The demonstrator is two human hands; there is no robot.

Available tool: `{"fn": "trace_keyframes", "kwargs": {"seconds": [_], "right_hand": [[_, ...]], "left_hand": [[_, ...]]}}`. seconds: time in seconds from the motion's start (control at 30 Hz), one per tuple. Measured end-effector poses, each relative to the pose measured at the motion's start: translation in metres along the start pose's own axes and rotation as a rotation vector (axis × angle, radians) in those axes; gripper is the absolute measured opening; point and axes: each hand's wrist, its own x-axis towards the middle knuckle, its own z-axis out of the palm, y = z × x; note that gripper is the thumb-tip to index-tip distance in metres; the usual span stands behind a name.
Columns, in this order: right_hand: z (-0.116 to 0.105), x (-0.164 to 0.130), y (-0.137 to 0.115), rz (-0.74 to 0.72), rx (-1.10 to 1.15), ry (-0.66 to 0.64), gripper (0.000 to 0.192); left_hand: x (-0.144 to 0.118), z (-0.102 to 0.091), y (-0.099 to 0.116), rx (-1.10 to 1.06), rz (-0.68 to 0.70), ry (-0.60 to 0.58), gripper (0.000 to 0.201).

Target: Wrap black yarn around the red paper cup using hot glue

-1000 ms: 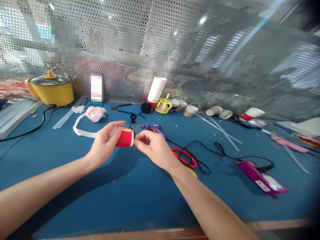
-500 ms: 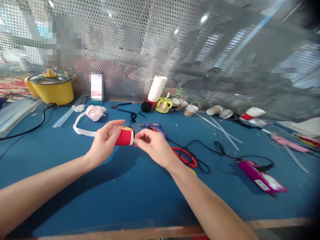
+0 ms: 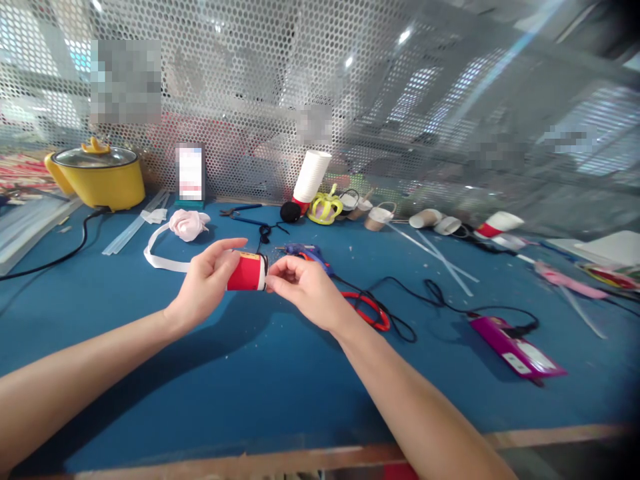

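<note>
My left hand (image 3: 203,283) is wrapped round a red paper cup (image 3: 246,272) that lies sideways above the blue table. A black cord (image 3: 266,263) circles the cup's white end. At that end my right hand (image 3: 300,283) pinches the cord between thumb and forefinger; the fingertips partly hide it. White ribbon (image 3: 165,262) runs from a loose bundle (image 3: 189,225) to behind my left hand, where its end is hidden. Just beyond the cup are a small black cord tangle (image 3: 265,233) and a blue glue gun (image 3: 307,253).
Blue-handled pliers (image 3: 245,215), a black yarn ball (image 3: 290,212), stacked paper cups (image 3: 313,177) and a yellow-ribbed basket (image 3: 325,207) stand along the mesh. A yellow pot (image 3: 100,177) is at left. At right, cables lead to a purple power strip (image 3: 517,350).
The view has shifted slightly. Both hands keep their hold at the cup, with the right fingers still at its corded end and little other movement.
</note>
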Motion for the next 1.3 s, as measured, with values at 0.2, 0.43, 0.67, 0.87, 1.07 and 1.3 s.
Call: {"fn": "trace_keyframes", "kwargs": {"seconds": [0.2, 0.43, 0.67, 0.87, 1.07, 1.3], "right_hand": [[-0.002, -0.001, -0.002, -0.001, 0.030, -0.030, 0.010], [-0.027, 0.003, -0.007, -0.029, -0.027, 0.301, 0.019], [-0.018, 0.006, -0.003, 0.157, 0.190, 0.017, 0.026], [-0.008, 0.008, 0.001, 0.177, 0.335, 0.040, 0.022], [-0.006, 0.008, 0.006, 0.072, 0.104, 0.081, 0.023], [-0.003, 0.006, 0.007, -0.108, -0.044, 0.144, 0.037]], "left_hand": [[-0.001, 0.000, 0.004, 0.072, 0.064, 0.013, 0.034], [-0.003, -0.002, 0.001, 0.081, 0.229, -0.062, 0.032], [-0.004, -0.005, -0.004, 0.194, 0.353, -0.205, 0.032], [0.004, -0.008, 0.000, 0.095, 0.198, -0.281, 0.043], [0.010, -0.010, -0.004, -0.055, 0.027, -0.304, 0.039], [0.006, -0.008, -0.004, 0.152, 0.177, -0.338, 0.030]]}}
